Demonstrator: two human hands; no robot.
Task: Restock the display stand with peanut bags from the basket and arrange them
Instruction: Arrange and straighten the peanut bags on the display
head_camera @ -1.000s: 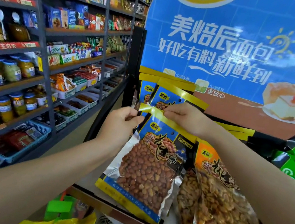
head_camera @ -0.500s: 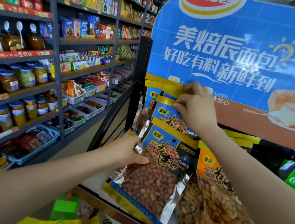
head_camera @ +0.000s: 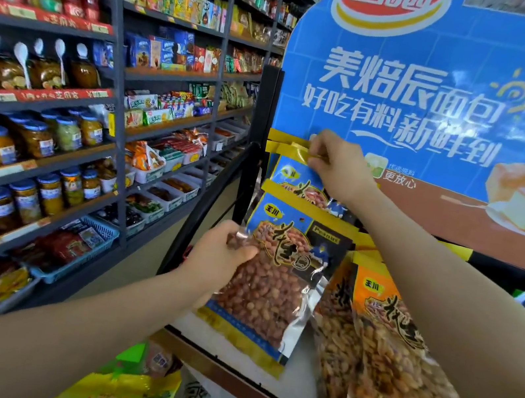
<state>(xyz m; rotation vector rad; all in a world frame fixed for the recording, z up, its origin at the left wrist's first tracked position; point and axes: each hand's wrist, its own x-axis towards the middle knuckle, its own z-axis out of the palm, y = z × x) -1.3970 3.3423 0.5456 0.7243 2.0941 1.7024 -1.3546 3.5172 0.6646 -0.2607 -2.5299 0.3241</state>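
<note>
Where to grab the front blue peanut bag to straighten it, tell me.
Take the front blue peanut bag by its flat yellow top band, pinching from above. The lower part bulges with loose peanuts and the foil edges are slippery. The left hand already grips its left edge; the right hand pinches a rear bag's top.

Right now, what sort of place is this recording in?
Most likely a small grocery or convenience store: shelves of jars with red price strips, boxed snacks, and a branded bread display board above peanut bags.
</note>
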